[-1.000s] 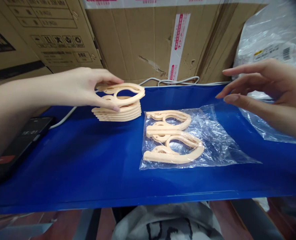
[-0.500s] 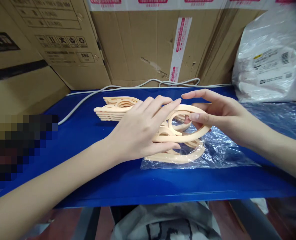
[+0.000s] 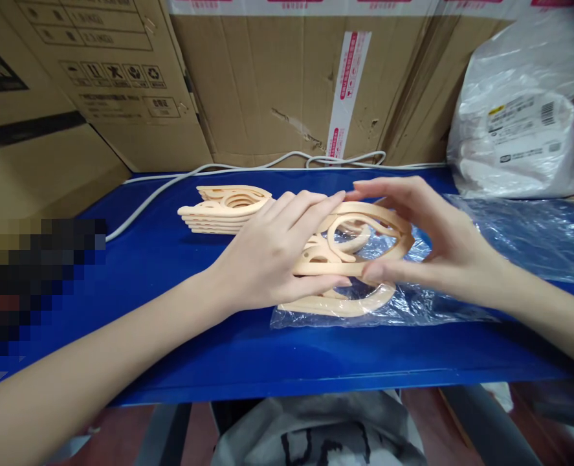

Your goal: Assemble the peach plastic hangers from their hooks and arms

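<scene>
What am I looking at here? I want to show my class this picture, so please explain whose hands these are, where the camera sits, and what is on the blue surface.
The camera is worn on a person's head and looks down at their own bare hands. The left hand and right hand together grip a peach plastic hanger piece, raised above a clear plastic bag where another such piece lies. Behind, to the left, sits a stack of the same pieces on the blue table. Cardboard boxes, a white cable and a white sack stand behind.
</scene>
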A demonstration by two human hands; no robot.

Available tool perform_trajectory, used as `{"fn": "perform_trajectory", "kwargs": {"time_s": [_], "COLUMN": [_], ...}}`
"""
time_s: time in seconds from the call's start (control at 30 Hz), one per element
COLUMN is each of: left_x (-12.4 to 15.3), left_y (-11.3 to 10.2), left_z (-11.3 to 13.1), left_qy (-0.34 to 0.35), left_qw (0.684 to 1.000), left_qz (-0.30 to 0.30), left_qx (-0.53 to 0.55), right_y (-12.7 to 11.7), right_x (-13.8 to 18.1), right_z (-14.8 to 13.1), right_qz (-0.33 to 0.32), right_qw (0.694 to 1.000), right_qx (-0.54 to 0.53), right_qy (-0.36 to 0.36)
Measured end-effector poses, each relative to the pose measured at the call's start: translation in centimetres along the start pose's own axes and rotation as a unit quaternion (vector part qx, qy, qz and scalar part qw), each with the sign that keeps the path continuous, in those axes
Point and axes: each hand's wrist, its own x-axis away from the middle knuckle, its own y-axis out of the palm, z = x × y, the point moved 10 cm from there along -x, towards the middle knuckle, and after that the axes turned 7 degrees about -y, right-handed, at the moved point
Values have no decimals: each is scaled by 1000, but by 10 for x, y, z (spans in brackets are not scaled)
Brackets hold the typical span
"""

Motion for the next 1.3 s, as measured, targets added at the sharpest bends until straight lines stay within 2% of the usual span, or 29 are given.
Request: {"fn": "perform_trajectory", "kwargs": {"time_s": [0.1, 0.23, 0.37, 0.47, 0.6, 0.63, 0.7, 0.83, 0.93, 1.03, 1.2, 1.3], "left_x": [-1, -1, -1, 0, 5, 7, 11, 16, 19, 19, 18, 16], "left_y": [-1, -4, -1, 1, 9, 13, 21, 37, 44, 45, 48, 46], "left_z": [0, -2, -2, -7, -17, -19, -20, -19, -21, -22, -23, -20], "left_qy": [-17, -47, -47, -44, -55, -60, -68, -82, -104, -108, -102, -91], "left_qw": [999, 994, 994, 994, 985, 981, 973, 960, 953, 951, 950, 950], "left_qz": [12, 35, -1, -46, -128, -147, -178, -228, -252, -256, -253, -242], "left_qx": [29, 94, 101, 83, 106, 114, 127, 139, 136, 136, 151, 174], "right_y": [6, 5, -12, -53, -116, -126, -132, -110, -91, -73, -19, -10], "right_x": [0, 0, 0, 3, 20, 27, 38, 47, 45, 33, 24, 21], "right_z": [-14, -17, -16, 11, 76, 93, 110, 105, 94, 79, 65, 58], "right_qz": [-43, -58, -55, -36, -41, -51, -73, -123, -132, -139, -200, -196], "right_qw": [992, 984, 977, 981, 970, 963, 962, 965, 964, 975, 974, 978], "right_qx": [96, 145, 184, 189, 213, 214, 187, 113, 58, 42, 16, 48], "right_qy": [-73, -87, -91, -26, 110, 153, 185, 203, 222, 169, 100, 53]}}
